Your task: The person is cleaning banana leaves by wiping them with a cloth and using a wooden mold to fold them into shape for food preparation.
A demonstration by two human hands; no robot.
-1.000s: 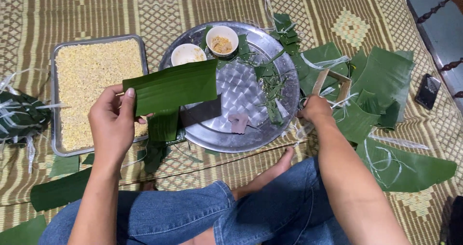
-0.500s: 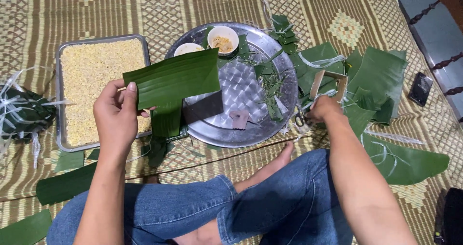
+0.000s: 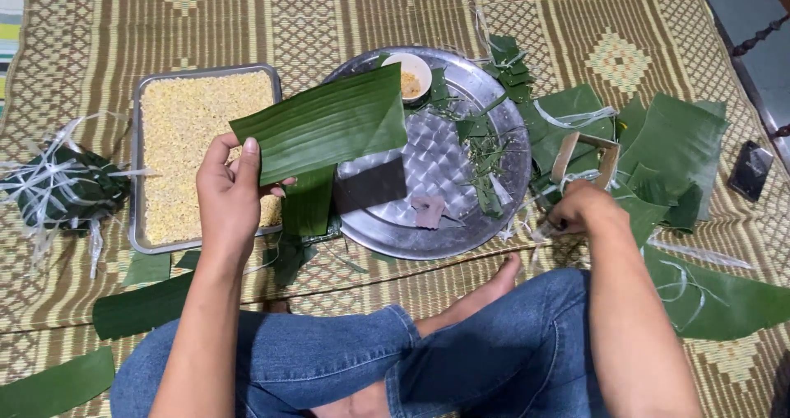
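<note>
Left hand lifts a leaf, right hand reaches down

The left hand (image 3: 230, 192) pinches the green leaf (image 3: 329, 122) higher than before; the right hand (image 3: 580, 208) has dropped beside the round tray (image 3: 502, 188), its grip unclear.

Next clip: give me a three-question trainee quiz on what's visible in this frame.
1. True or false: the left hand holds a folded green leaf.
2. What fills the rectangular tray?
A. yellow grains
B. water
C. string
3. Name the surface under the round metal platter.

Key:
1. True.
2. A.
3. A woven mat. The right hand rests at the platter's right, among leaf pieces.
</note>
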